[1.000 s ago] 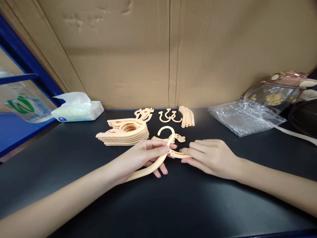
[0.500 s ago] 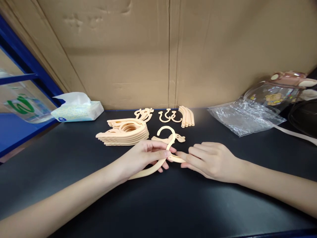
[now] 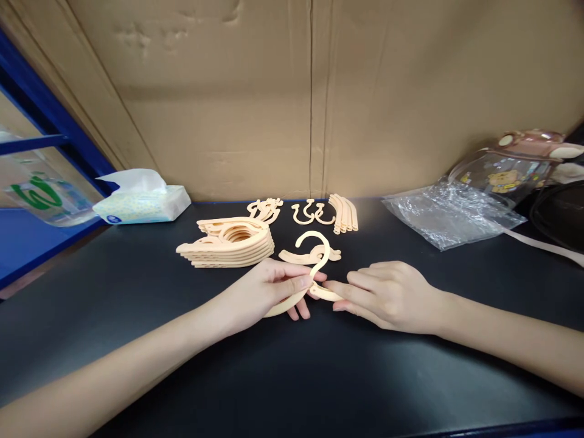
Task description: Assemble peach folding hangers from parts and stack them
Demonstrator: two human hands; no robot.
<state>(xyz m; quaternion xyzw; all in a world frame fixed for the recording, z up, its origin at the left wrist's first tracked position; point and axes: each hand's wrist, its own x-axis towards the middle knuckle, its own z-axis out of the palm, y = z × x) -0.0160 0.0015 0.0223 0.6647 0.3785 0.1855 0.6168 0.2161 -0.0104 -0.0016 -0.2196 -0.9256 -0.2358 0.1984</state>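
Between thumb and fingers, my left hand [image 3: 260, 295] grips a cream plastic clothes hanger piece with a hook [image 3: 325, 250] curling upward. Its curved arm runs down to the left, partly behind the hand. My right hand [image 3: 392, 297] pinches a short curved hanger arm [image 3: 325, 294], whose far end is covered by the fingers. Both pieces meet at my left fingertips; whether they are joined cannot be made out. Just behind lies a loose hanger part [image 3: 296, 258] on the black table [image 3: 292, 377].
Stacked folded hangers [image 3: 228, 246] sit left of centre. Farther back are several loose hooks [image 3: 264, 212], more hooks [image 3: 303, 216] and curved arms [image 3: 344, 214]. A tissue pack [image 3: 146, 204] stands left; a clear plastic bag [image 3: 447, 213] and a transparent bottle [image 3: 506, 173] are right. Cardboard [image 3: 228, 103] backs the table.
The hook has tilted slightly to the right, and the arm below it shows less past my left hand. My right hand is nearly unmoved.
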